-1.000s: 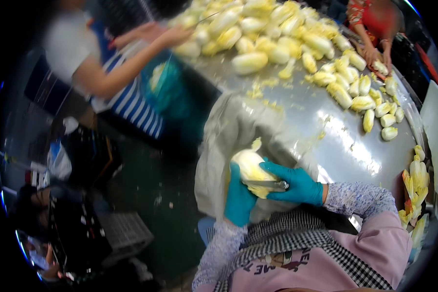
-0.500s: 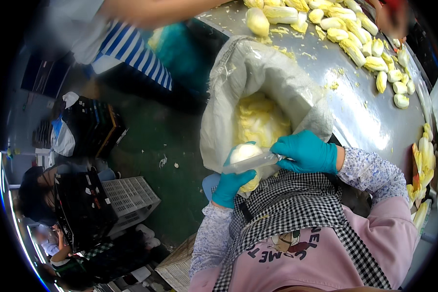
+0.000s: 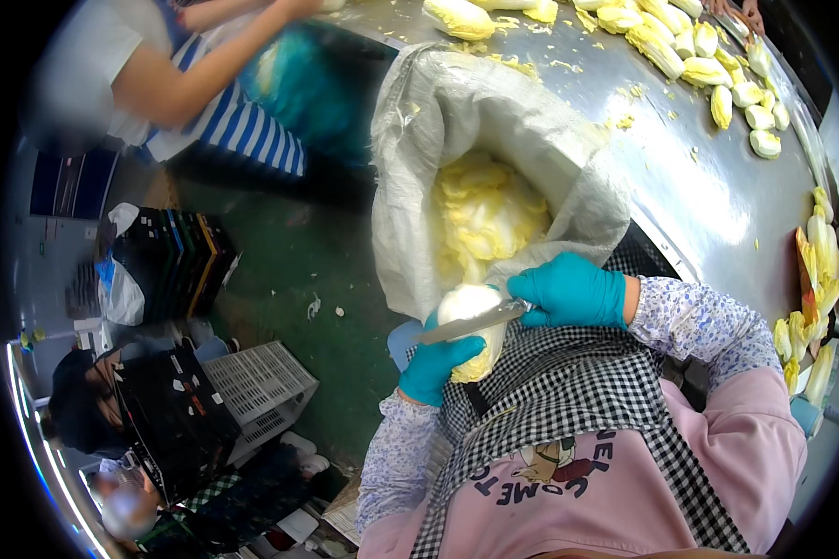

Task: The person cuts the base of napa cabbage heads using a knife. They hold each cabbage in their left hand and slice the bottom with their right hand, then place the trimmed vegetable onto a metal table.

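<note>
Basically: knife [image 3: 473, 323] across a hand-held cabbage [image 3: 465, 302], close by the sack

L hand [image 3: 434, 367] is wrapped round the cabbage's side, thumb over the front just below the blade; R hand [image 3: 569, 292] is clamped on the knife handle, mostly hidden in the fist. Both gloved. Blade lies flat-ish across the cabbage, tip end out toward L fingers. Can't tell if the edge has bitten in.

To do this bit well, I'd say: hold the cabbage firm w/ L, don't squeeze so hard the leaves bruise. Thumb's v. near the blade, so best drop it lower. Short, light strokes w/ R, edge turned away from L fingers; wet gloves would slip, so no rushing.

Cabbage is btwn the apron [image 3: 569, 363] & the near rim of the sack [image 3: 405, 149]. Looks plump, smooth & white up top, yellow & crinkly at the lower end, nearest the person. Pale yellow leafy stuff [image 3: 489, 210] inside the sack. More small cabbages [image 3: 655, 48] on the metal table [image 3: 699, 196], ahead & to the right.
</note>
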A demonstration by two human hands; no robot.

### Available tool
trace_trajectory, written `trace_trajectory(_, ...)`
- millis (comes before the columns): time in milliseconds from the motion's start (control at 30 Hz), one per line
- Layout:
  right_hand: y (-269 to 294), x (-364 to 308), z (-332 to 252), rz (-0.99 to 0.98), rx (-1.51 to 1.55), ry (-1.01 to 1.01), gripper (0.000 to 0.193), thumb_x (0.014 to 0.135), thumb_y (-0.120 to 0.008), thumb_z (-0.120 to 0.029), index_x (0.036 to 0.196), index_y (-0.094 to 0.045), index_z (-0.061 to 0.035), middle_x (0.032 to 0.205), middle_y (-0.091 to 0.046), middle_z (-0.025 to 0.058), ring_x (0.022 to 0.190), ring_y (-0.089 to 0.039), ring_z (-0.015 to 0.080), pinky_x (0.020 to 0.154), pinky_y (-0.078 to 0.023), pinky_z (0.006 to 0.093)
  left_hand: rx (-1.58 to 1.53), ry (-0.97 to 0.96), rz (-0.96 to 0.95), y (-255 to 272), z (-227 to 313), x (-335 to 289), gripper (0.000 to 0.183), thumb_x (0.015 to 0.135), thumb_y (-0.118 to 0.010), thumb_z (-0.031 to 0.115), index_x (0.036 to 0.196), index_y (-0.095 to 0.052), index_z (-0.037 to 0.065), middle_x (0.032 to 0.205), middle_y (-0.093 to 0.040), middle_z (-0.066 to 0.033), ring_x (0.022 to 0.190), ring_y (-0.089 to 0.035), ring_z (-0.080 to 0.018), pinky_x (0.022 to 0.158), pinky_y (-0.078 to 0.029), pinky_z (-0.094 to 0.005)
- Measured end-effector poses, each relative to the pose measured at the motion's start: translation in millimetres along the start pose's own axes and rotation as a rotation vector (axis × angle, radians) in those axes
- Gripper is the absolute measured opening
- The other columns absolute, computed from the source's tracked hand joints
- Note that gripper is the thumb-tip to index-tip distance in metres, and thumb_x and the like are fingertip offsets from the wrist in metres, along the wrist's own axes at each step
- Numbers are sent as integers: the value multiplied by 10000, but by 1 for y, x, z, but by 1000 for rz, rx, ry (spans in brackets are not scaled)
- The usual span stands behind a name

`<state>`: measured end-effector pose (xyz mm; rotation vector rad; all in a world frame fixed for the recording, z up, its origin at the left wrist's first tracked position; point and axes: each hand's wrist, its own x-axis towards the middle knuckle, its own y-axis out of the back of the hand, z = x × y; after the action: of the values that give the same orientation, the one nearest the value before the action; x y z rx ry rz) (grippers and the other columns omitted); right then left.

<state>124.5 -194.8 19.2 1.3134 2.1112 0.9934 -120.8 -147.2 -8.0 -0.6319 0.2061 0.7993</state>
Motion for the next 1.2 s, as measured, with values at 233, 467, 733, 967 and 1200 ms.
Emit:
trace_trajectory(233, -29, -21, 18, 29, 112, -143, 269, 808, -651, -283, 957, -564, -77, 735, -629, 137, 640, -627, 319, 570, -509, 404, 98, 158, 18, -6, -8, 10, 713, 691, -785, 170, 1290, -441, -8, 1191, -559, -137, 1086, -559, -235, 918, -486, -368)
trace_trajectory(467, -66, -60, 54, 67, 258, -548, 200, 827, -587, -237, 872, -590, -42, 733, -622, 198, 654, -627, 344, 613, -504, 416, 338, -85, -232, -17, 34, 25, 794, 609, -827, 203, 1275, -433, 28, 1229, -535, -102, 1126, -520, -200, 950, -432, -328)
trace_trajectory(733, 6, -2, 2, 313, 672, -305, 447, 815, -701, -335, 1186, -584, -116, 1025, -649, 128, 863, -644, 223, 738, -530, 342, -211, 21, -114, 7, 2, 37, 818, 764, -654, 493, 1359, -359, 16, 1290, -492, -156, 1140, -529, -280, 958, -456, -407)
trace_trajectory(967, -23, 50, 21, 340, 1053, -348, 548, 794, -740, -191, 1272, -516, -43, 1167, -599, 99, 1058, -561, 162, 931, -454, 306, -42, 12, 55, 12, 4, 60, 633, 949, -446, 459, 1373, -335, 2, 1338, -451, -178, 1176, -516, -283, 977, -457, -417)
trace_trajectory(1200, -27, 82, 28, 529, 1200, -223, 422, 816, -716, -205, 1182, -564, -61, 1105, -614, 61, 991, -581, 147, 870, -478, 291, -293, -321, 262, 5, -8, 71, 696, 915, -504, 484, 1407, -295, 39, 1371, -418, -147, 1210, -471, -295, 1011, -414, -426)
